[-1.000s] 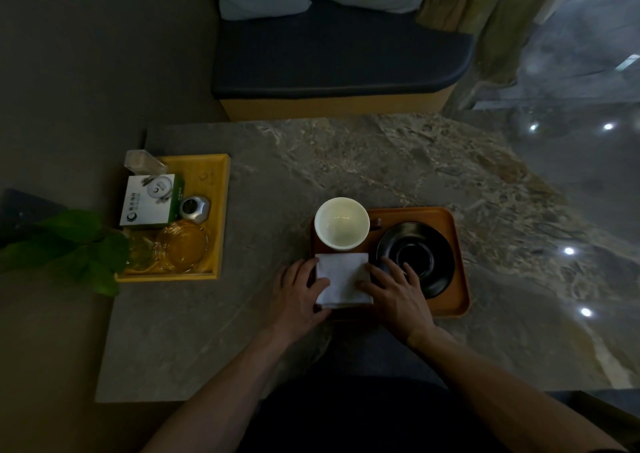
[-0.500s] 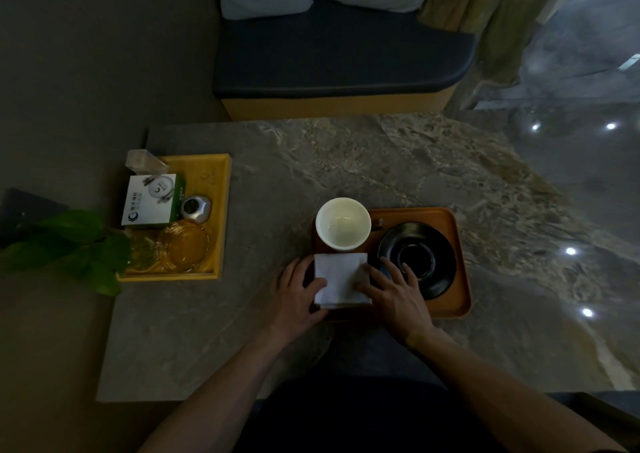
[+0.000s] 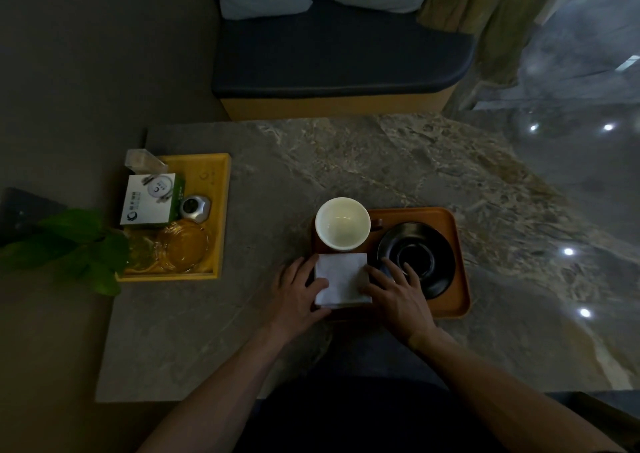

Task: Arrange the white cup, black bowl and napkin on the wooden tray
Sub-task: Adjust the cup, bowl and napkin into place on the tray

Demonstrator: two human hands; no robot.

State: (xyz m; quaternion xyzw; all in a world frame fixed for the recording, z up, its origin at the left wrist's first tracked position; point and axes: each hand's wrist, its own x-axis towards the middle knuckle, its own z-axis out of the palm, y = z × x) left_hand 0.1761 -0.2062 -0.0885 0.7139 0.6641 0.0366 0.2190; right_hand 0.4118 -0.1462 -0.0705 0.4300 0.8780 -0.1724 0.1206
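Observation:
A brown wooden tray (image 3: 453,244) lies on the marble table. The white cup (image 3: 342,223) stands upright at the tray's back left. To its right sits the black bowl (image 3: 420,256). A folded white napkin (image 3: 341,277) lies flat at the tray's front left, just in front of the cup. My left hand (image 3: 298,295) rests at the napkin's left edge with the thumb on it. My right hand (image 3: 396,295) lies flat on the napkin's right edge, fingers spread and reaching over the bowl's near rim.
A yellow tray (image 3: 214,210) at the table's left holds a white box (image 3: 150,200), a small silver object (image 3: 195,207) and glass dishes (image 3: 183,246). Green leaves (image 3: 72,244) overhang the left side. A dark cushioned bench (image 3: 341,57) stands behind the table.
Both hands stay at the napkin's edges with only slight finger shifts. Cup, bowl and tray have not moved.

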